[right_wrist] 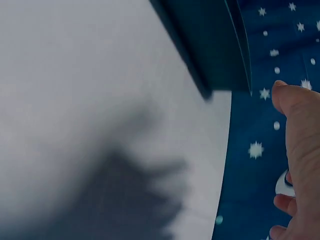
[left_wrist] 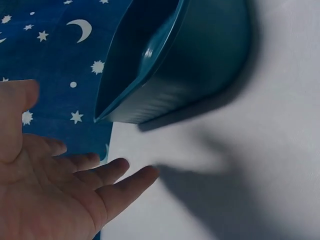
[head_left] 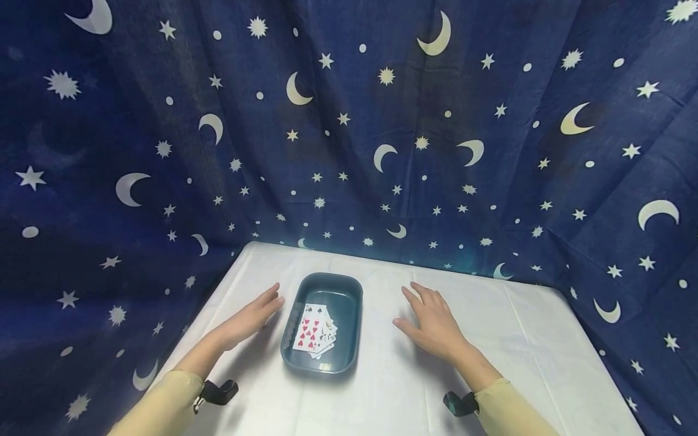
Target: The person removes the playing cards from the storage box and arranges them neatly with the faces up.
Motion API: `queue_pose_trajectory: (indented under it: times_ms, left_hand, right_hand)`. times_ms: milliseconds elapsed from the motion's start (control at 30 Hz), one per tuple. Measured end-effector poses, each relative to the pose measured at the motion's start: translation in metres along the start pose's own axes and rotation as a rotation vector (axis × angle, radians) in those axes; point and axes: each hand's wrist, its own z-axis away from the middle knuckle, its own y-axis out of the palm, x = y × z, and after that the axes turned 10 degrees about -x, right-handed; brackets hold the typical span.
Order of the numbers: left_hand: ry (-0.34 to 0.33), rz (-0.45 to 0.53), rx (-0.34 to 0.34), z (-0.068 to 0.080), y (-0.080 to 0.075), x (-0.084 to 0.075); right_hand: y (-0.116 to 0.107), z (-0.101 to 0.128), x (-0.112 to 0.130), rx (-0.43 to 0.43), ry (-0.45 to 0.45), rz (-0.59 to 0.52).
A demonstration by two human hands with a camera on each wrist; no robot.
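Note:
A dark teal rectangular tub (head_left: 349, 357) stands on the white-covered table, with a loose pile of playing cards (head_left: 311, 330) inside it. A red hearts card lies face up on the pile, and spades show on cards beneath. Just left of the tub is my left hand (head_left: 251, 318), fingers extended and holding nothing. In the left wrist view the tub's outer wall (left_wrist: 200, 60) rises beyond the fingertips. My right hand (head_left: 436, 321) hovers to the right of the tub with fingers spread, apart from it. The right wrist view shows its thumb (right_wrist: 302, 115) near the tub's corner.
White cloth covers the table (head_left: 382, 399). A dark blue curtain (head_left: 349, 151) with moons and stars hangs behind and on both sides. Each wrist wears a small black camera mount, such as the left one (head_left: 220, 392). Both hands cast shadows on the cloth.

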Motion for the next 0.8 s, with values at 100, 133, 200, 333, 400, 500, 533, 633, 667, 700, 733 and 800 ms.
queue_pose_trajectory:
  times_ms: [100, 133, 200, 333, 400, 500, 533, 633, 667, 700, 733, 800]
  left_hand:
    - [-0.049, 0.041, -0.002, -0.002, 0.006, 0.003]
    - [-0.062, 0.056, 0.001, -0.003, 0.008, 0.005]
    - [-0.08, 0.083, 0.016, -0.004, 0.011, 0.008]
    - [-0.104, 0.145, 0.048, -0.009, 0.014, 0.014]
    - [-0.115, 0.17, 0.06, -0.011, 0.015, 0.016]
    - [-0.13, 0.19, 0.075, -0.014, 0.017, 0.018]
    - [-0.133, 0.191, 0.08, -0.015, 0.018, 0.018]
    - [-0.135, 0.195, 0.101, -0.018, 0.019, 0.021]
    - [-0.134, 0.201, 0.107, -0.018, 0.019, 0.022]
    - [-0.138, 0.206, 0.11, -0.019, 0.019, 0.024]
    - [-0.137, 0.211, 0.115, -0.019, 0.019, 0.025]
    - [-0.135, 0.225, 0.123, -0.02, 0.018, 0.027]
  right_hand:
    - [0.004, -0.008, 0.012, 0.008, -0.027, -0.026]
    - [0.006, -0.011, 0.017, 0.008, -0.038, -0.033]
    - [0.008, -0.018, 0.027, 0.019, -0.053, -0.046]
    - [0.012, -0.032, 0.049, 0.059, -0.083, -0.073]
    - [0.013, -0.04, 0.06, 0.091, -0.104, -0.086]
    - [0.016, -0.052, 0.078, 0.15, -0.153, -0.083]
    - [0.017, -0.056, 0.084, 0.171, -0.175, -0.075]
    - [0.024, -0.065, 0.101, 0.245, -0.233, -0.032]
    - [0.026, -0.067, 0.106, 0.269, -0.249, -0.018]
    - [0.029, -0.069, 0.111, 0.291, -0.264, -0.007]
    - [0.031, -0.071, 0.116, 0.31, -0.277, 0.007]
    - [0.037, -0.074, 0.125, 0.34, -0.299, 0.025]
